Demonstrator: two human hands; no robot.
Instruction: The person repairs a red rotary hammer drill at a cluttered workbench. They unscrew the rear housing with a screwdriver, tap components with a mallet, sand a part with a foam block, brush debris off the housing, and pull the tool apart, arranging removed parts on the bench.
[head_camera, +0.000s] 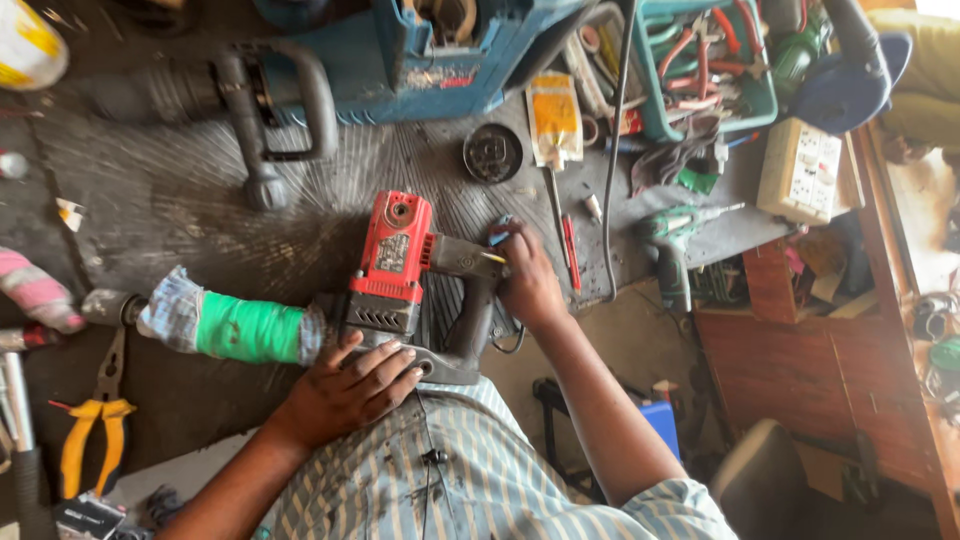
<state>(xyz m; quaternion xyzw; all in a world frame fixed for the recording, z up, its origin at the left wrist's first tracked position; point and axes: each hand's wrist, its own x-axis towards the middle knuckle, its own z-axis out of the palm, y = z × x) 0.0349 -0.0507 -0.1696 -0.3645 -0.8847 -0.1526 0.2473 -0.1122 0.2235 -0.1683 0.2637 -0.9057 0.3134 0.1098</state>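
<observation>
A red and grey rotary hammer drill (400, 270) lies on the dark workbench (180, 200), its front end wrapped in green tape and cloth (245, 328). My left hand (345, 388) rests flat on the drill's lower grey housing near the handle. My right hand (525, 275) pinches a small tool with a blue grip against the rear of the drill's handle. My striped shirt fills the bottom of the view.
A large blue demolition hammer (300, 90) lies at the back. Yellow-handled pliers (95, 420) lie at left. A green drill (672, 240), a red pen-like tool (570, 250), a round black part (492, 152), a teal tool tray (705, 60) and a socket board (805, 170) sit at right.
</observation>
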